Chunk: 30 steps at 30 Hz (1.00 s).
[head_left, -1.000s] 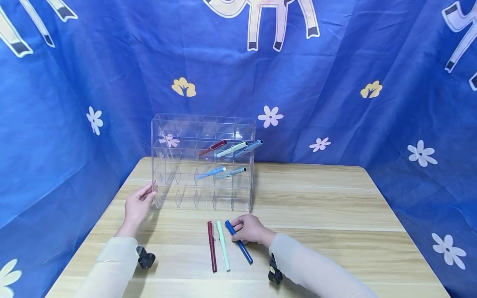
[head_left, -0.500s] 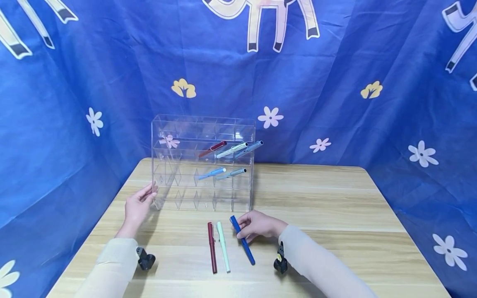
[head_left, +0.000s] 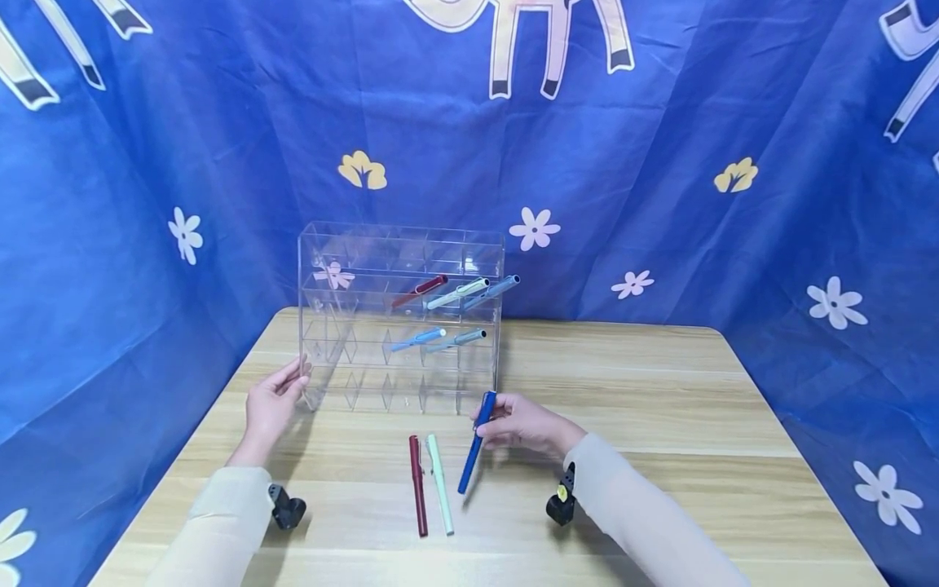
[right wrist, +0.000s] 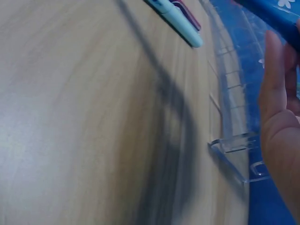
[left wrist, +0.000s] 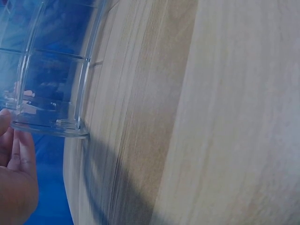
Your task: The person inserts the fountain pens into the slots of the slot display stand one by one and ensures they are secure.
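In the head view my right hand (head_left: pixel 526 423) pinches a dark blue pen (head_left: pixel 471 456), tilted and lifted off the table in front of the clear rack's right end. The same blue pen (right wrist: pixel 274 18) crosses the top corner of the right wrist view. My left hand (head_left: pixel 270 405) grips the lower left edge of the clear acrylic rack (head_left: pixel 399 375); the left wrist view shows the thumb of the left hand (left wrist: pixel 18 178) at the rack's side. A dark red pen (head_left: pixel 417 487) and a mint green pen (head_left: pixel 440 487) lie side by side on the table.
In the rack's upper part rest a red pen (head_left: pixel 420 291), a pale green pen (head_left: pixel 458 293) and a blue pen (head_left: pixel 491 293). Below them are a light blue pen (head_left: pixel 418 339) and a grey-blue pen (head_left: pixel 456 341). Blue printed cloth (head_left: pixel 623 187) surrounds the wooden table (head_left: pixel 660 424).
My right hand has lifted the blue pen from the table and moved it right and toward the rack, turning it to lean the other way. The left hand has stayed at the rack.
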{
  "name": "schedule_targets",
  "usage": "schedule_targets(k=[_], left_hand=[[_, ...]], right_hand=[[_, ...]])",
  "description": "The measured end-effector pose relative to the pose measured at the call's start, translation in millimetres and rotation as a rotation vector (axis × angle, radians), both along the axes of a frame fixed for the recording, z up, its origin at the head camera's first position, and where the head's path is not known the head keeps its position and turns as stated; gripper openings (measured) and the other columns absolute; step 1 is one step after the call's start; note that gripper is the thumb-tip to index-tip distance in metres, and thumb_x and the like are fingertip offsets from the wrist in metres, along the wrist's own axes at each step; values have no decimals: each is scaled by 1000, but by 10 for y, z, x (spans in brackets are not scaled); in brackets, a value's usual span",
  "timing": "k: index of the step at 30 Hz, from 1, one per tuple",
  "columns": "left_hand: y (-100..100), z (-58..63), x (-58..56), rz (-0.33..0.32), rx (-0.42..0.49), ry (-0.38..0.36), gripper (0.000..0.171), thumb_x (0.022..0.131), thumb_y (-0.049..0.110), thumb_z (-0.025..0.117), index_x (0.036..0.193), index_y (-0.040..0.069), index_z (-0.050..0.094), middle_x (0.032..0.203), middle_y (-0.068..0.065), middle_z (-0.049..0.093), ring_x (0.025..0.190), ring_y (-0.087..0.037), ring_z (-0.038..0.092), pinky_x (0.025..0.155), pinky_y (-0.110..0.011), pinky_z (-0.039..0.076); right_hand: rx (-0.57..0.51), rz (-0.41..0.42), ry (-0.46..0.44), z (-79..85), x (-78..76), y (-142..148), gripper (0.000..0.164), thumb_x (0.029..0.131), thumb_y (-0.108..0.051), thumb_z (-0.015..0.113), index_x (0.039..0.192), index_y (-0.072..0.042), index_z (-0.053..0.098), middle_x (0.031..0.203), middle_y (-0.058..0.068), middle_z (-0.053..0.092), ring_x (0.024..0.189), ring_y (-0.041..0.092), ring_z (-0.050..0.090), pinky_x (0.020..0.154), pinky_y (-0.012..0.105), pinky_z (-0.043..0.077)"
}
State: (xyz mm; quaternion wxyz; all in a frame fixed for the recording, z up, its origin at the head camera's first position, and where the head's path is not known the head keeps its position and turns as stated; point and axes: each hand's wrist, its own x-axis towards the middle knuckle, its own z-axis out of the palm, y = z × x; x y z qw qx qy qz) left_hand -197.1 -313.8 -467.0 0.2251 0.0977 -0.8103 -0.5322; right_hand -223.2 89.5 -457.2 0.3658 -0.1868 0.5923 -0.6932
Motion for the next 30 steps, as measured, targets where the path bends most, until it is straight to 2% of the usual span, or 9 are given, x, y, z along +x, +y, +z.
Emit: schedule_targets(k=[1, 4, 8, 12, 21, 27, 30], left_hand=[[2, 0, -1, 1, 1, 3, 38, 91, -1, 61, 128, -3, 55, 118, -24, 56, 81, 18, 53, 78, -7, 49], [8, 1, 1, 9, 1, 6, 37, 91, -2, 61, 127, -4, 55, 117, -25, 55, 80, 18, 53, 77, -7, 49], [3, -8, -4, 12, 3, 8, 37, 91, -3, 61, 127, -4, 55, 117, -25, 55, 80, 19, 53, 77, -7, 50], [-2, -15, -8, 7, 12, 7, 37, 91, -2, 61, 127, -4, 55, 117, -25, 55, 80, 18, 54, 77, -7, 50], [10, 10, 2, -10, 28, 17, 38, 91, -2, 61, 128, -3, 55, 116, -24, 55, 81, 16, 56, 77, -7, 50], [7, 3, 2, 2, 11, 10, 37, 91, -2, 62, 127, -3, 55, 115, -24, 56, 80, 17, 55, 77, -7, 50], [8, -2, 3, 1, 9, 12, 37, 91, -2, 62, 127, -3, 55, 115, -24, 56, 80, 17, 55, 76, -7, 49]], right_hand=[[-25, -6, 4, 19, -7, 8, 19, 85, 9, 62, 101, -1, 62, 92, 8, 64, 82, 18, 64, 87, 46, 55], [-78, -30, 32, 64, -25, 30, 19, 86, 9, 61, 97, -6, 63, 92, 7, 64, 84, 17, 64, 87, 46, 55], [-125, -101, 41, 108, -41, 63, 21, 86, 9, 61, 96, -8, 66, 95, 7, 64, 86, 17, 64, 83, 36, 57], [-174, -219, 65, 142, -66, 100, 22, 86, 11, 61, 97, -7, 67, 95, 9, 65, 83, 18, 65, 81, 32, 58], [-263, -512, 94, 220, -199, 181, 20, 86, 12, 60, 96, -4, 66, 93, 7, 68, 83, 14, 64, 80, 31, 58], [-271, -663, 156, 283, -262, 243, 20, 86, 9, 63, 106, 7, 62, 96, 7, 69, 83, 14, 64, 77, 30, 59], [-264, -734, 181, 310, -289, 259, 20, 86, 8, 64, 106, 5, 62, 95, 6, 68, 82, 13, 64, 77, 30, 59]])
